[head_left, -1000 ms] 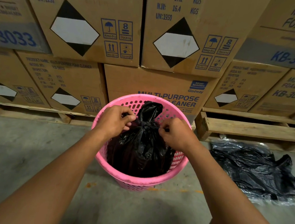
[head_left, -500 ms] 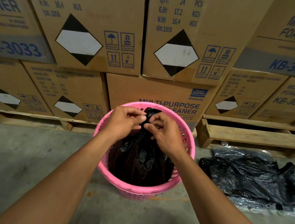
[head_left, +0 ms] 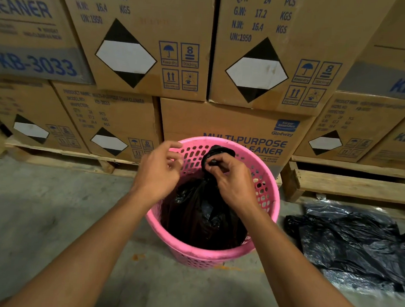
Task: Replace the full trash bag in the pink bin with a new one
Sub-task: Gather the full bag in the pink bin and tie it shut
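Note:
A pink perforated bin (head_left: 267, 207) stands on the concrete floor with a full black trash bag (head_left: 201, 216) inside it. The bag's top is gathered into a twisted neck that rises to the far rim. My right hand (head_left: 231, 177) pinches that neck, its fingers closed around the black plastic. My left hand (head_left: 159, 169) hovers just left of the neck over the bin's left rim, fingers loosely curled and apart, holding nothing.
A packet of black bags (head_left: 354, 245) in clear wrap lies on the floor to the right of the bin. Stacked cardboard boxes (head_left: 142, 42) on wooden pallets (head_left: 354, 184) form a wall right behind the bin.
My left hand has let go of the bag's neck and drawn a little to the left. My right hand has kept its hold on the neck, now looped at its top.

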`<state>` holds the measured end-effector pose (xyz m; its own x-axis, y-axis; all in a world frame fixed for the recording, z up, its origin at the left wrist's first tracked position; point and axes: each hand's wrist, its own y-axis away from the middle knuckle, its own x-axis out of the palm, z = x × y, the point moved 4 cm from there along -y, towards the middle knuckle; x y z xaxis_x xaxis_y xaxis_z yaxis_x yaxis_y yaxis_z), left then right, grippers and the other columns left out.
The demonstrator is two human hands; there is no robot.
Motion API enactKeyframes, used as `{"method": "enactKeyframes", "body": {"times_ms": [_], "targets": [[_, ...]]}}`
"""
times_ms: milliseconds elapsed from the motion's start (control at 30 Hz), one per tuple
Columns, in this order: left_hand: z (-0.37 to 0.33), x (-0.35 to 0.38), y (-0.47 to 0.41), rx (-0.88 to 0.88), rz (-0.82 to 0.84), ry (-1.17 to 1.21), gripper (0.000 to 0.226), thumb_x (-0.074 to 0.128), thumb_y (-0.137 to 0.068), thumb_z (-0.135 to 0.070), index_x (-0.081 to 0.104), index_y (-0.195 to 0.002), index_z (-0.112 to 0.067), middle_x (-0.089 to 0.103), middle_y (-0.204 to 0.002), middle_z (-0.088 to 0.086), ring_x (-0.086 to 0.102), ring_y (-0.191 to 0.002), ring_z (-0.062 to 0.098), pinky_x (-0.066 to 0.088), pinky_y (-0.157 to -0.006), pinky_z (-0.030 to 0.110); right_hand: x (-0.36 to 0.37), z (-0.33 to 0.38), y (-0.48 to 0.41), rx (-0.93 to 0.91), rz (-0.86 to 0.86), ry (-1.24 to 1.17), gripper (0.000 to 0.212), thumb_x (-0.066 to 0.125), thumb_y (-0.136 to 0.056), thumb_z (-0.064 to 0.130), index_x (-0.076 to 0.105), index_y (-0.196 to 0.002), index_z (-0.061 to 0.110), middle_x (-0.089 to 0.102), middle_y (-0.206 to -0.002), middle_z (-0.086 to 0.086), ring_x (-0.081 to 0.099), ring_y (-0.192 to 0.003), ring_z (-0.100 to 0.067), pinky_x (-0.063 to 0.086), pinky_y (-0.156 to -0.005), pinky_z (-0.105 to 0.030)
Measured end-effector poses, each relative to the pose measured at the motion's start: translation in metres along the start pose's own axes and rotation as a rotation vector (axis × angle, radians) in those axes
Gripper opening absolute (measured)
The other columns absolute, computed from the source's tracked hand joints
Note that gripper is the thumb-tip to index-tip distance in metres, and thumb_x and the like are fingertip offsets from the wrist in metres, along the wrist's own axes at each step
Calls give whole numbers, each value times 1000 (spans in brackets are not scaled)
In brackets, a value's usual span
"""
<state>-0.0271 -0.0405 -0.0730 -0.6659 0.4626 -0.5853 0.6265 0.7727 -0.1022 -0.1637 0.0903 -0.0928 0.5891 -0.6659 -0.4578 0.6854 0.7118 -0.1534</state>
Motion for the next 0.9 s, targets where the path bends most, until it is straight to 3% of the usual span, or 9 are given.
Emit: {"method": "enactKeyframes", "body": {"times_ms": [67, 133, 200, 267, 367, 533, 733, 900], "targets": [[15, -16, 12, 85, -128, -280, 45, 63, -93, -19, 57, -137, -22, 67, -127, 0, 57, -117, 23, 48, -93, 35, -3, 1, 0, -1, 1, 55, 9, 69, -94, 21, 72, -101, 26, 76, -94, 16, 71, -90, -1, 58, -86, -36], [39, -16, 19, -9, -90, -404, 60, 63, -93, -25, 44, -149, -21, 51, -148, 9, 41, -135, 34, 37, -109, 49, -6, 2, 0, 0, 20, 142, 9, 65, -98, 25, 68, -105, 30, 73, -85, 18, 71, -80, -5, 58, -78, -36], [57, -7, 27, -124, 12, -304, 68, 61, -94, -25, 32, -155, -24, 42, -154, 12, 37, -140, 39, 33, -113, 54, -6, 1, 1, 2, 59, 216, 9, 57, -102, 26, 61, -109, 31, 69, -73, 16, 69, -62, -7, 58, -70, -38], [63, -2, 32, -196, 52, -80, 69, 57, -97, -18, 25, -157, -29, 50, -148, 8, 49, -133, 34, 41, -107, 52, -4, -2, 1, 6, 87, 258, 8, 52, -104, 29, 54, -110, 34, 73, -76, 7, 69, -55, -8, 59, -72, -40], [62, 2, 34, -270, 73, 74, 70, 49, -101, -11, 17, -158, -36, 52, -147, 2, 55, -116, 19, 45, -95, 38, -3, -4, 0, 22, 77, 260, 7, 53, -104, 30, 55, -110, 33, 77, -87, 4, 70, -56, -6, 59, -69, -41], [71, 5, 33, -315, 33, 290, 67, 49, -100, -9, 29, -153, -45, 50, -148, -2, 49, -134, 24, 40, -111, 51, -6, -1, 2, 47, -35, 152, 15, 62, -99, 27, 66, -113, 25, 78, -90, 12, 72, -63, -4, 60, -70, -38], [76, 9, 32, -301, 7, 350, 52, 45, -104, -30, 31, -151, -47, 52, -147, -3, 51, -132, 24, 41, -110, 55, -16, 12, 0, 89, -68, -52, 16, 66, -98, 19, 71, -113, 17, 78, -90, 5, 73, -68, -14, 61, -76, -41], [79, 10, 31, -288, -3, 355, 48, 39, -107, -31, 32, -152, -45, 50, -150, -1, 49, -134, 24, 39, -112, 50, -22, 28, -2, 75, -79, -113, 9, 65, -98, 14, 71, -103, 19, 77, -83, -1, 73, -72, -23, 59, -77, -45]]}}
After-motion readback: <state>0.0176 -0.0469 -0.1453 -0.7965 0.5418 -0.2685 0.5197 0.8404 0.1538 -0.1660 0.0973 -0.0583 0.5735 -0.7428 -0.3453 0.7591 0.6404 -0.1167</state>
